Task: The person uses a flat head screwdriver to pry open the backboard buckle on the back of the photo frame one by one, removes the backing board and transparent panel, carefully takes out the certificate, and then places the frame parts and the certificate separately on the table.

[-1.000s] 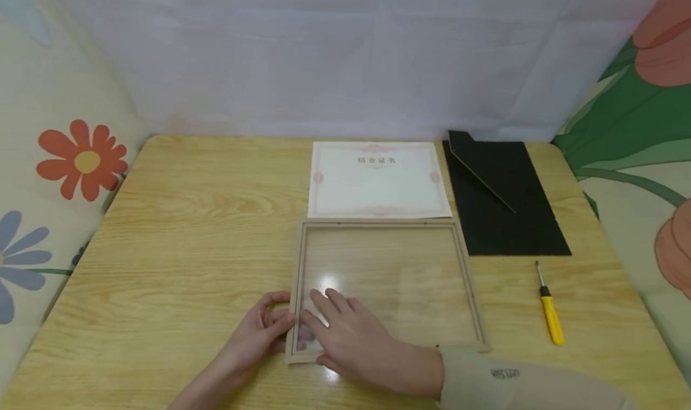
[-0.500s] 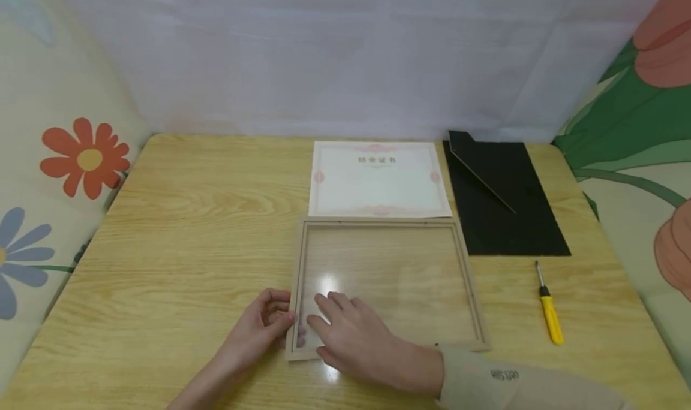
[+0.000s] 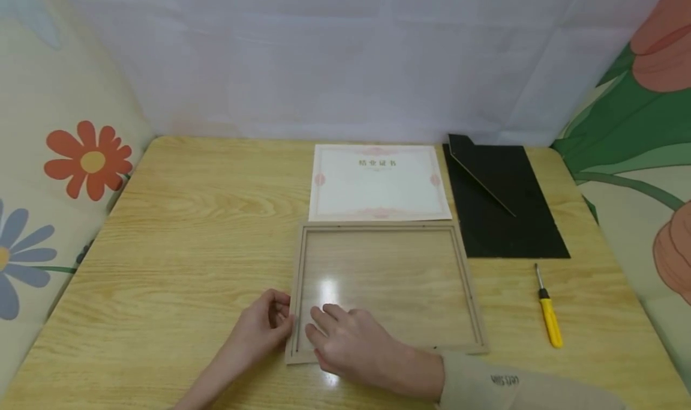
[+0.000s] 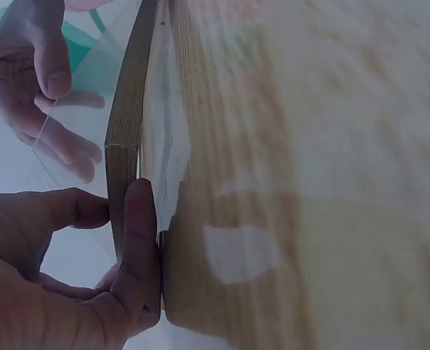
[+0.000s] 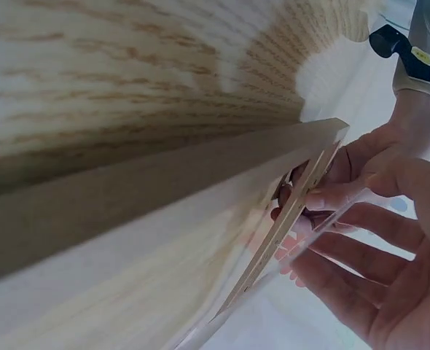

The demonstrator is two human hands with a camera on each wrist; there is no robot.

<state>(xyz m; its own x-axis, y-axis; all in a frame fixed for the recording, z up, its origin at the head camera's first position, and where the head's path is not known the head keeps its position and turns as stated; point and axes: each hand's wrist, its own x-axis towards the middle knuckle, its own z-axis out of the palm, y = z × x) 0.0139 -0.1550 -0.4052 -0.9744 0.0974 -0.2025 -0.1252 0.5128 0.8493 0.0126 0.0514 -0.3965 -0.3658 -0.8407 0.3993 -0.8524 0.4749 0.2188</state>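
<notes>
A light wooden picture frame point(image 3: 378, 225) lies on the table near the person. My left hand point(image 3: 258, 325) grips its left side bar, thumb on top and fingers at the outer edge. Over the frame's lower left part, my right hand point(image 3: 356, 345) pinches the edge of a clear sheet point(image 5: 330, 222) between thumb and fingers. The sheet tilts up out of the frame in both wrist views, its corner beside the right fingers in the left wrist view. Several small dark metal points show along the frame's inner rim.
A certificate sheet point(image 3: 380, 185) lies just behind the frame. Right of it is a black backing board point(image 3: 518, 236) with a stand flap point(image 3: 480, 179) partly raised. A screwdriver with a yellow handle point(image 3: 550, 321) lies right of the frame on the wood-grain table point(image 3: 210, 218).
My right hand has drawn back slightly toward the near edge, and its fingers have curled more. The left hand stays at the frame's left bar.
</notes>
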